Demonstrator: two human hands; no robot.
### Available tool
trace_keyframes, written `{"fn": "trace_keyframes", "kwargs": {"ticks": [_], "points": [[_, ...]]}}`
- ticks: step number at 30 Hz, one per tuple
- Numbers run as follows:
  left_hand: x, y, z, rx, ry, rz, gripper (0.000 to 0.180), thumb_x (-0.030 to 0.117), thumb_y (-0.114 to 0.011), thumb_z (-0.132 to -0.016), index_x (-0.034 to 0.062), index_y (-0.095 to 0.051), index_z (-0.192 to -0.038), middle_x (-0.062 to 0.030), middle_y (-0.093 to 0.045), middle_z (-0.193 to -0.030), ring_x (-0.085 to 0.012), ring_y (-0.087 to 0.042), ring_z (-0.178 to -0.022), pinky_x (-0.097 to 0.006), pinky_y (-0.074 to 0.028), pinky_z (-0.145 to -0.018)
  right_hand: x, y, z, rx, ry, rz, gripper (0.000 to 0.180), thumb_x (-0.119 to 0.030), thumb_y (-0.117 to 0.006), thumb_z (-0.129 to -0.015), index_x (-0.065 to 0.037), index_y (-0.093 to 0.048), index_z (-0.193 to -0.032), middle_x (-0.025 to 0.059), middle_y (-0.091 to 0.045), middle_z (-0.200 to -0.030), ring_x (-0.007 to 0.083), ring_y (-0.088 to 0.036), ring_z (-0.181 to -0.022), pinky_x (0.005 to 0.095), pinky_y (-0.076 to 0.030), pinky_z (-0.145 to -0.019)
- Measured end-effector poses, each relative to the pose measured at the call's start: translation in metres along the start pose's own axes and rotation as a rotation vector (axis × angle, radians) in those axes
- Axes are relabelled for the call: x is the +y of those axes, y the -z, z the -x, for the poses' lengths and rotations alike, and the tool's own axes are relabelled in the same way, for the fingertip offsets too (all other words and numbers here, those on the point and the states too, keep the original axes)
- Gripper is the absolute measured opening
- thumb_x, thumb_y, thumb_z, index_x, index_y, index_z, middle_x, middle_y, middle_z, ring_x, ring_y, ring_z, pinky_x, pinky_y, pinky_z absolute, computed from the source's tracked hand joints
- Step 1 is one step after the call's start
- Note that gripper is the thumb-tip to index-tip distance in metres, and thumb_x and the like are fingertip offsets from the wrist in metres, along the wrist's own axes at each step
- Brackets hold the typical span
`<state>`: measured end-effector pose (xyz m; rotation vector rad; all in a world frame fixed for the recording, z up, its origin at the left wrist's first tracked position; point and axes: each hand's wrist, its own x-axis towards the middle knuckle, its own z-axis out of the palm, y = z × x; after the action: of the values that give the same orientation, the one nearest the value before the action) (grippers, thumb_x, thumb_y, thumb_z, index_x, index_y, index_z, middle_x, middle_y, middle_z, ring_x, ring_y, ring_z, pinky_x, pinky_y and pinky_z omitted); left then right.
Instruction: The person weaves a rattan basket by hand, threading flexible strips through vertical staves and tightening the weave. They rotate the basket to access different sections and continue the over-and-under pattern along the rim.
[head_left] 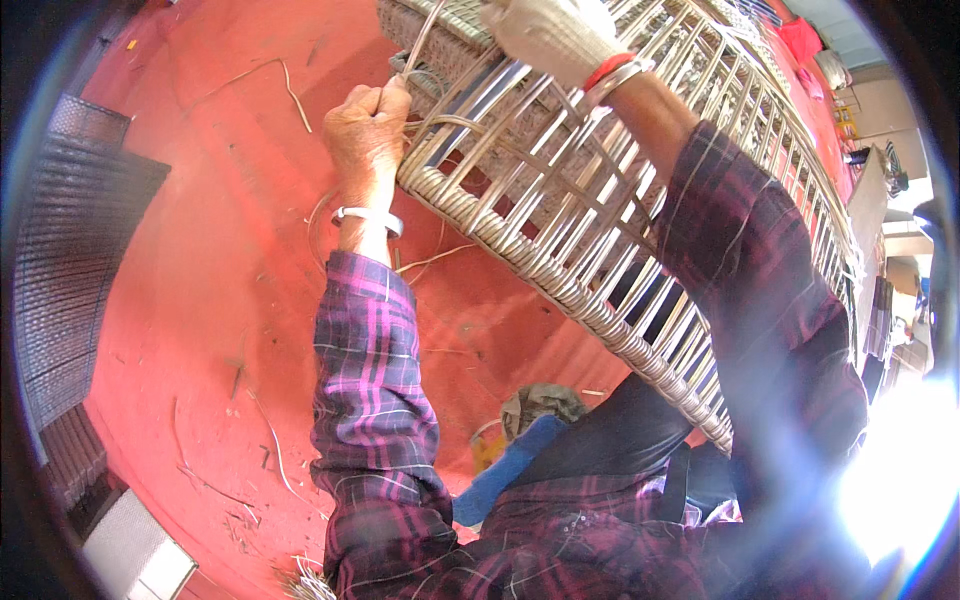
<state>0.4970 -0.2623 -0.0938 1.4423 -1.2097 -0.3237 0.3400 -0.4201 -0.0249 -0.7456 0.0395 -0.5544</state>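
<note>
A large woven wicker frame (600, 230), pale grey with open vertical slats, lies tilted across my lap. My left hand (368, 128) is bare, with a silver bangle at the wrist, and is closed around a thin pale wicker strand (424, 40) at the frame's near corner. My right hand (555, 35) wears a white work glove and presses on the frame's upper woven edge; what its fingers hold is hidden. Both sleeves are purple plaid.
The floor (220, 250) is red and littered with loose wicker strands (290, 90). Dark woven panels (70, 230) stand at the left. A blue object and a grey-green cloth (540, 405) lie by my knees. Strong glare whitens the lower right.
</note>
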Motion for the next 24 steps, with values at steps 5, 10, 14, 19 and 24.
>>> {"fn": "trace_keyframes", "kwargs": {"ticks": [5,10,14,19,24], "points": [[0.002,0.002,-0.004,-0.001,-0.045,-0.094,0.032,0.016,-0.071,-0.088,-0.0018,-0.057,-0.066,-0.0079,-0.046,-0.059,-0.0093,-0.039,-0.055,-0.034,-0.036,-0.052,-0.024,0.0,0.011,0.329,0.309,2.321,0.034,-0.039,-0.054,-0.094,-0.013,-0.072,-0.082,0.0076,-0.07,-0.079,0.0263,-0.066,-0.078,0.0413,-0.047,-0.083],[-0.018,0.001,-0.009,0.044,0.007,-0.116,0.034,0.021,-0.071,-0.091,-0.0013,-0.06,-0.068,-0.0052,-0.047,-0.058,-0.0077,-0.039,-0.058,-0.034,-0.035,-0.052,-0.042,-0.054,0.045,0.05,0.195,2.224,0.037,-0.037,-0.051,-0.096,-0.009,-0.074,-0.097,0.0164,-0.071,-0.089,0.0308,-0.067,-0.087,0.0457,-0.046,-0.086],[-0.033,0.003,-0.008,0.043,0.008,-0.261,0.036,0.018,-0.071,-0.091,-0.0006,-0.057,-0.063,-0.0026,-0.044,-0.057,-0.0084,-0.035,-0.056,-0.033,-0.033,-0.05,-0.048,-0.077,0.117,0.178,0.06,1.885,0.026,-0.026,-0.058,-0.095,-0.005,-0.071,-0.103,0.0115,-0.074,-0.089,0.0282,-0.069,-0.089,0.0447,-0.052,-0.082],[-0.02,0.011,-0.01,0.037,-0.104,-0.341,0.035,0.026,-0.069,-0.093,0.0022,-0.064,-0.067,-0.0028,-0.057,-0.061,-0.0109,-0.051,-0.058,-0.034,-0.04,-0.055,-0.016,-0.094,0.178,0.158,0.039,1.975,0.032,-0.023,-0.061,-0.091,-0.012,-0.071,-0.119,0.0145,-0.072,-0.104,0.0291,-0.07,-0.096,0.0397,-0.054,-0.088],[0.012,0.001,-0.023,-0.023,-0.644,-0.459,0.034,0.016,-0.069,-0.088,0.0057,-0.056,-0.058,-0.0111,-0.052,-0.065,-0.0274,-0.055,-0.062,-0.041,-0.044,-0.058,0.027,-0.1,0.163,0.262,0.19,1.887,0.024,-0.022,-0.062,-0.087,-0.011,-0.073,-0.105,0.0146,-0.07,-0.103,0.0351,-0.068,-0.092,0.0447,-0.054,-0.084]]}}
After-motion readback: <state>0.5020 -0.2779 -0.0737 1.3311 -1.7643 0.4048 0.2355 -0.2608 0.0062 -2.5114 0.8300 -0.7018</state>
